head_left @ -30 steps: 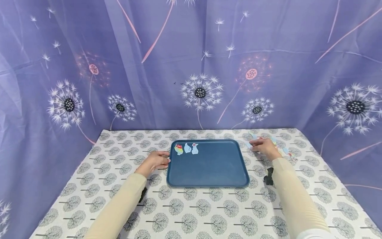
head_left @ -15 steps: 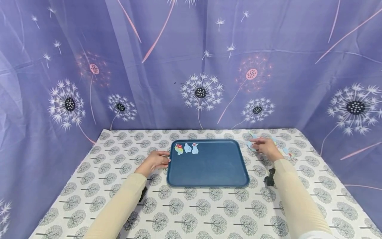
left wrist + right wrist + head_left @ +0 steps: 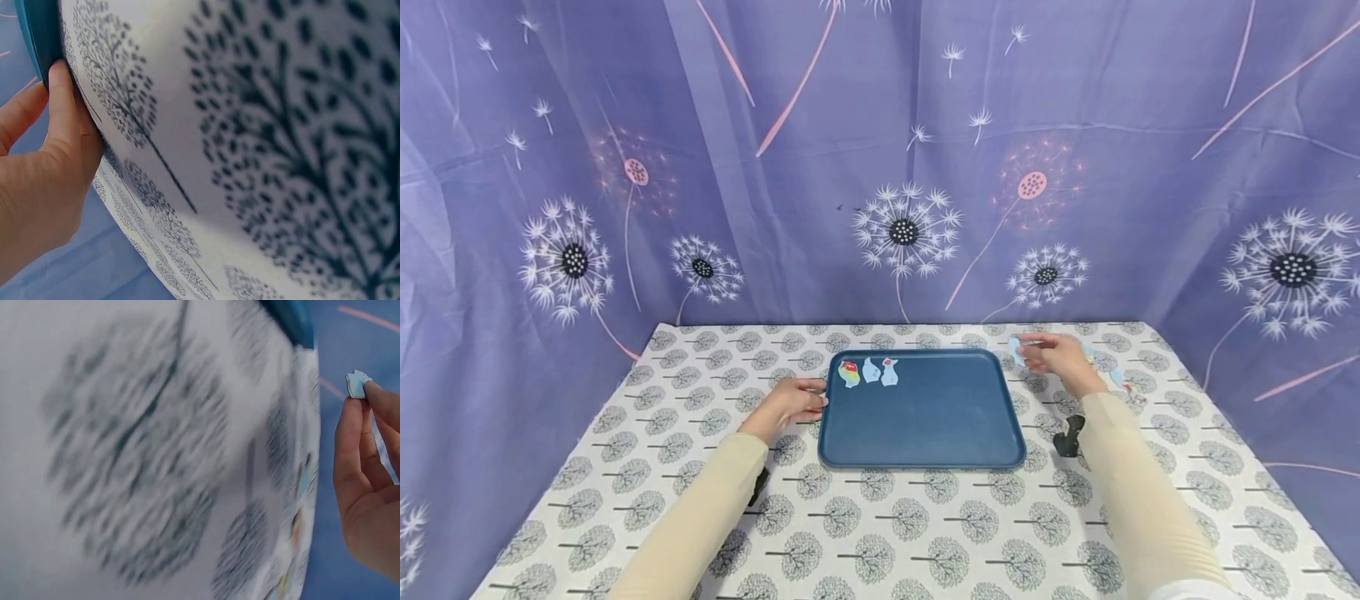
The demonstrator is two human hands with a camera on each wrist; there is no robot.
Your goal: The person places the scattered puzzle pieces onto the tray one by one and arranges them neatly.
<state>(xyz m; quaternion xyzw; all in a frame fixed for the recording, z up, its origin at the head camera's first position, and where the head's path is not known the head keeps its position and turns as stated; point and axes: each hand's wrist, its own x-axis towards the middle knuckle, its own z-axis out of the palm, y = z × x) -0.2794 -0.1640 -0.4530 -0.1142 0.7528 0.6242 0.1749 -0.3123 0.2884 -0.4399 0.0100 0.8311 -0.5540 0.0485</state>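
My right hand (image 3: 1054,358) is above the cloth beyond the tray's right edge, pinching a light-blue puzzle piece (image 3: 357,384) between thumb and fingertips. In the head view only part of that piece shows past the fingers. My left hand (image 3: 786,408) rests against the left rim of a dark blue tray (image 3: 925,425). In the left wrist view, its straight fingers (image 3: 62,103) touch the rim's outer side. Three pieces lie in a row at the tray's upper left: a red-yellow one (image 3: 849,375), a pale blue one (image 3: 871,371) and a pale blue one with a red spot (image 3: 890,373).
Several more colourful pieces (image 3: 1126,384) lie on the tree-print tablecloth (image 3: 925,533) at the right, partly hidden by my right hand and wrist. A black device (image 3: 1070,436) sits at my right wrist. A purple dandelion curtain (image 3: 790,233) stands behind the table.
My right hand has risen from the pile and shifted slightly left, with a light-blue puzzle piece in its fingertips. My left hand and the tray stay in place.
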